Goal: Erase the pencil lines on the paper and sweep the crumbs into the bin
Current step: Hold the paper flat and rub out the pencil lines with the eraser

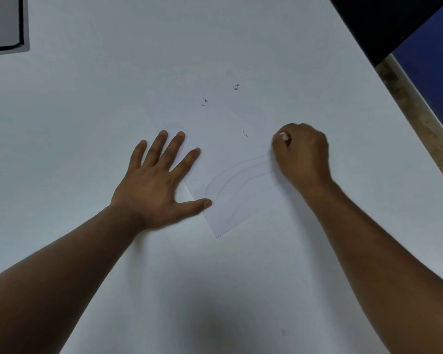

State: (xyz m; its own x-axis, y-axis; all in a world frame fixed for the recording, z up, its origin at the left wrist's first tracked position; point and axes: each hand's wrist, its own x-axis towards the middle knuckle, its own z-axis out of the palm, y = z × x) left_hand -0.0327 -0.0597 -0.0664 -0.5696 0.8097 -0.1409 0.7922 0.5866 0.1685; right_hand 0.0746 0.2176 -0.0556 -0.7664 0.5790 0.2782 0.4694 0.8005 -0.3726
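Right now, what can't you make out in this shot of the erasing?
Head view only:
- Eraser: only a pale tip shows; the closed right hand hides the rest.
- Paper: its far edges fade into the white table; the left hand covers part of one side.
- Pencil lines: faint, ends unclear.
- Crumbs: too small to count.
- Bin: not in view.

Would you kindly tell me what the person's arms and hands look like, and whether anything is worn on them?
Both forearms are bare right up to the bottom frame edge: no sleeves show. The left hand and right hand carry no gloves, and no rings, watch or bracelet can be seen on the fingers or wrists. No markings show. The fingernails look short and unpainted.
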